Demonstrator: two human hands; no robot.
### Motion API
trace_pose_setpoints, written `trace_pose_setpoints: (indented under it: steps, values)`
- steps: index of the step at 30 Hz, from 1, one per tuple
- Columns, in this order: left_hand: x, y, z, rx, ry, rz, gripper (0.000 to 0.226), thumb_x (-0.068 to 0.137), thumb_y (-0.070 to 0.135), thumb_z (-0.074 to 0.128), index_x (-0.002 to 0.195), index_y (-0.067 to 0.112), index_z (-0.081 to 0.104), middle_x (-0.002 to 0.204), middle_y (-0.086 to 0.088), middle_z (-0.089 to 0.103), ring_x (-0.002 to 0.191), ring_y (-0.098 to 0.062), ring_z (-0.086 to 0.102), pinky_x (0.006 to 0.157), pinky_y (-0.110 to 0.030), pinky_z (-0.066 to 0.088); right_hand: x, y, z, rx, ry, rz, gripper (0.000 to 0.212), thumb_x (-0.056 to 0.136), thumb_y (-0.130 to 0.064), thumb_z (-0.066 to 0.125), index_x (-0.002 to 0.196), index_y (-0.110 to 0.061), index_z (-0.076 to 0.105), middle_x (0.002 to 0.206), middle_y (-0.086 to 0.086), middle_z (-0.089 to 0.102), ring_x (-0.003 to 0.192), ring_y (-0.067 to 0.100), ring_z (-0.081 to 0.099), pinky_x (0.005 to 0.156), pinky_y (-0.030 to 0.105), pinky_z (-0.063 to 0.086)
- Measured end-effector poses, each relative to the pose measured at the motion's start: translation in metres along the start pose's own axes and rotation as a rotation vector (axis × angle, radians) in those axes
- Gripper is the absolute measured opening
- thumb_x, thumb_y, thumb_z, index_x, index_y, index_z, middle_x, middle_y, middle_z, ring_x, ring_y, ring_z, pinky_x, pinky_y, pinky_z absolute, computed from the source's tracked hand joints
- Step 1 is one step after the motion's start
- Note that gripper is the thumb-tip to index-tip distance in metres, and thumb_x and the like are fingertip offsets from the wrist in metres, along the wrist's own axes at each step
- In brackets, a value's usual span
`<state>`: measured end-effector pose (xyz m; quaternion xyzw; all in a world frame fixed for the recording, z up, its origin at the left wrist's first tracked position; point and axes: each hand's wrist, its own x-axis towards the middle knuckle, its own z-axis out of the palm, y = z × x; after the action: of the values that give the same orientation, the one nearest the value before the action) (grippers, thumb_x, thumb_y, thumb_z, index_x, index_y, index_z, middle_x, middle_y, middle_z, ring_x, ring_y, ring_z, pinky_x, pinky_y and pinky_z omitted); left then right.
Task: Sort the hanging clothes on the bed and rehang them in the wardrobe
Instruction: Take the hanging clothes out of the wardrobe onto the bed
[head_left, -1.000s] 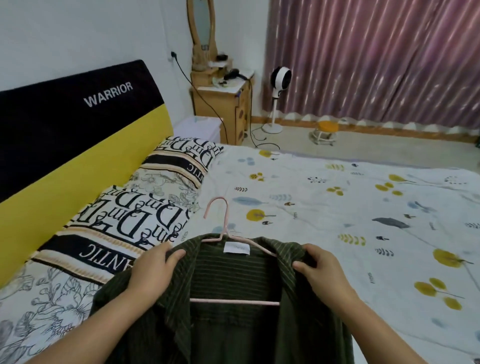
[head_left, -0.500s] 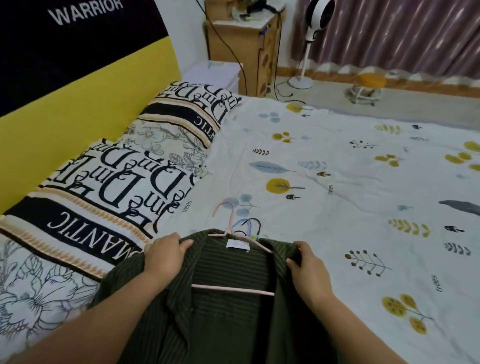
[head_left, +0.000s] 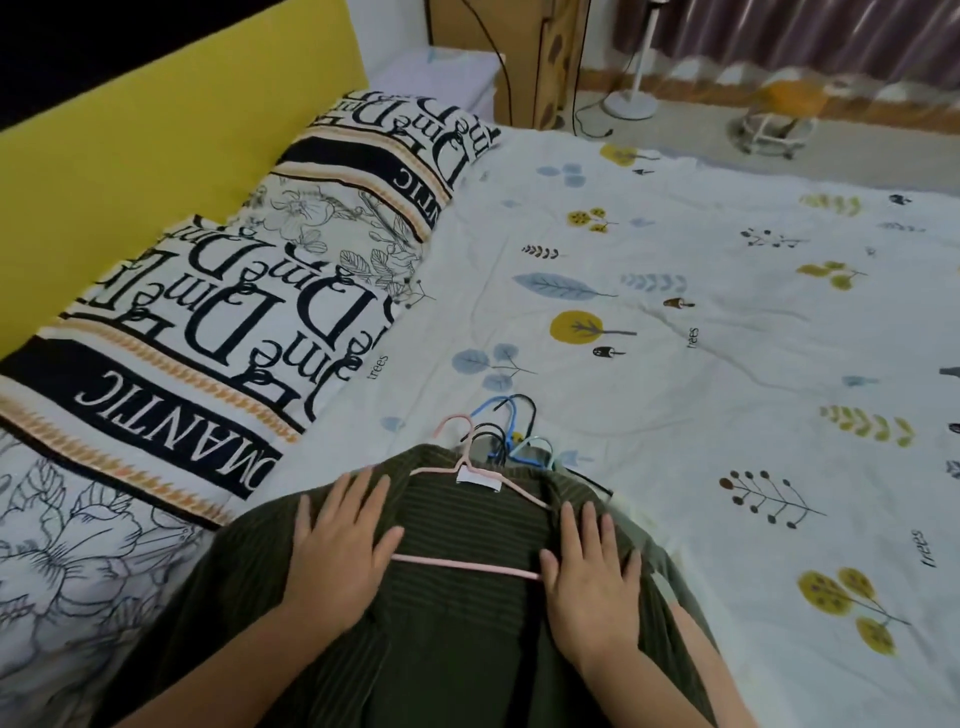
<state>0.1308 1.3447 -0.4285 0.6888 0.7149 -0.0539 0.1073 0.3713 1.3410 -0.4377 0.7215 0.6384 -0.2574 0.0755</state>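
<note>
**Green shirt laid flat on the bed, both hands spread on it**

Nearest the camera, a dark green striped shirt (head_left: 457, 639) is seen lying at the near edge of the bed (head_left: 727, 322), front open, on a pink hanger (head_left: 470, 519). The hanger's bottom bar is exposed across the open front; its hook points away, toward the middle of the bed. A white label (head_left: 479, 481) is visible inside the collar.

The left hand (head_left: 340, 545) is laid flat on the shirt's left shoulder, fingers straight and spread, nothing gripped. Its thumb is placed just by the left end of the hanger bar. The right hand (head_left: 592, 577) is laid flat on the right shoulder in the same way, fingers straight, thumb touching the right end of the bar. Both forearms are seen coming in from the near edge.

Just beyond the collar, a bunch of other hanger hooks (head_left: 511, 428), blue and black, is seen sticking out from under the shirt. What hangs on them is hidden.

To the left, two pillows (head_left: 208, 332) with large black lettering are set in a row along the head edge of the bed, against a yellow headboard (head_left: 156, 124). The sheet is white, printed with leaves and small trees.

Past the far edge, a wooden cabinet (head_left: 550, 62), the base of a standing fan (head_left: 629, 106), a small orange stool (head_left: 779, 111), blurred, and a purple curtain (head_left: 779, 31) are noted.
</note>
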Motion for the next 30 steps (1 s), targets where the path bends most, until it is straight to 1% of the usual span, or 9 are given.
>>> trace_pose_setpoints:
  steps: [2, 3, 5, 9, 11, 13, 23, 28, 30]
  values:
    - [-0.004, -0.008, 0.009, -0.011, -0.235, -0.011, 0.119, 0.054, 0.075, -0.038, 0.150, 0.021, 0.007, 0.158, 0.001, 0.007, 0.145, -0.019, 0.008, 0.115, -0.048, 0.010, 0.000, -0.001, -0.002, -0.018, -0.032, -0.012, 0.059, 0.100, -0.044, 0.015, 0.149, -0.023, -0.009, 0.158, 0.001, -0.012, 0.145, 0.020, -0.013, 0.116, 0.048, -0.003]
    - [-0.005, -0.009, 0.009, -0.009, -0.316, -0.030, 0.116, 0.051, 0.077, -0.038, 0.149, 0.024, -0.004, 0.158, 0.004, -0.005, 0.146, -0.017, -0.002, 0.116, -0.046, 0.004, 0.000, -0.001, -0.004, -0.029, -0.052, -0.016, 0.059, 0.100, -0.044, 0.015, 0.150, -0.023, -0.009, 0.158, 0.001, -0.012, 0.145, 0.021, -0.013, 0.116, 0.048, -0.002]
    - [-0.004, -0.004, 0.004, 0.019, -0.374, -0.043, 0.083, 0.081, 0.073, -0.007, 0.149, 0.025, -0.007, 0.158, 0.004, -0.010, 0.145, -0.016, -0.006, 0.117, -0.046, 0.002, -0.002, -0.004, -0.011, -0.054, -0.103, -0.022, 0.060, 0.100, -0.044, 0.018, 0.150, -0.022, -0.008, 0.158, 0.003, -0.011, 0.146, 0.022, -0.011, 0.116, 0.050, -0.001]
    - [-0.001, 0.009, -0.029, 0.008, -0.431, -0.069, 0.058, 0.098, 0.047, 0.027, 0.146, 0.015, 0.022, 0.153, -0.008, 0.024, 0.140, -0.023, 0.025, 0.113, -0.042, 0.021, -0.012, -0.011, -0.039, -0.148, -0.127, -0.019, 0.049, 0.100, -0.031, 0.031, 0.145, -0.015, 0.024, 0.155, 0.006, 0.021, 0.145, 0.026, 0.012, 0.111, 0.060, 0.004]
    - [-0.006, 0.013, -0.047, -0.035, -0.420, -0.051, 0.044, 0.098, 0.043, 0.034, 0.130, 0.016, 0.045, 0.134, -0.007, 0.049, 0.122, -0.022, 0.047, 0.101, -0.036, 0.038, -0.023, -0.019, -0.058, -0.178, -0.105, -0.024, 0.034, 0.095, -0.019, 0.035, 0.127, -0.017, 0.046, 0.135, 0.006, 0.049, 0.133, 0.026, 0.035, 0.110, 0.062, 0.006]
    - [-0.021, 0.013, -0.067, -0.084, -0.402, -0.016, 0.035, 0.097, 0.039, 0.038, 0.120, 0.017, 0.053, 0.122, -0.004, 0.058, 0.110, -0.020, 0.054, 0.092, -0.031, 0.043, -0.041, -0.030, -0.077, -0.147, -0.078, -0.047, 0.029, 0.091, -0.013, 0.037, 0.113, -0.020, 0.054, 0.120, 0.002, 0.060, 0.121, 0.023, 0.048, 0.111, 0.060, 0.009]
    - [-0.143, -0.015, -0.194, -0.135, -0.206, 0.090, 0.035, 0.096, 0.038, 0.042, 0.124, 0.021, 0.051, 0.121, -0.001, 0.059, 0.109, -0.019, 0.054, 0.093, -0.034, 0.044, -0.175, -0.111, -0.149, -0.162, 0.056, -0.262, 0.027, 0.091, -0.017, 0.039, 0.112, -0.017, 0.057, 0.119, 0.005, 0.060, 0.111, 0.026, 0.056, 0.098, 0.038, 0.039]
    - [-0.233, -0.055, -0.261, -0.157, -0.072, 0.067, 0.036, 0.095, 0.039, 0.042, 0.125, 0.022, 0.051, 0.123, 0.000, 0.058, 0.110, -0.018, 0.054, 0.094, -0.035, 0.045, -0.272, -0.161, -0.175, -0.184, 0.122, -0.421, 0.024, 0.091, -0.019, 0.040, 0.110, -0.012, 0.054, 0.116, 0.010, 0.059, 0.106, 0.030, 0.056, 0.079, 0.033, 0.040]
    - [-0.273, -0.073, -0.285, -0.158, -0.027, 0.051, 0.037, 0.096, 0.039, 0.041, 0.128, 0.022, 0.050, 0.126, 0.001, 0.057, 0.111, -0.018, 0.054, 0.094, -0.033, 0.045, -0.313, -0.182, -0.182, -0.169, 0.153, -0.483, 0.027, 0.092, -0.018, 0.040, 0.113, -0.012, 0.054, 0.117, 0.010, 0.060, 0.106, 0.030, 0.056, 0.081, 0.034, 0.043]
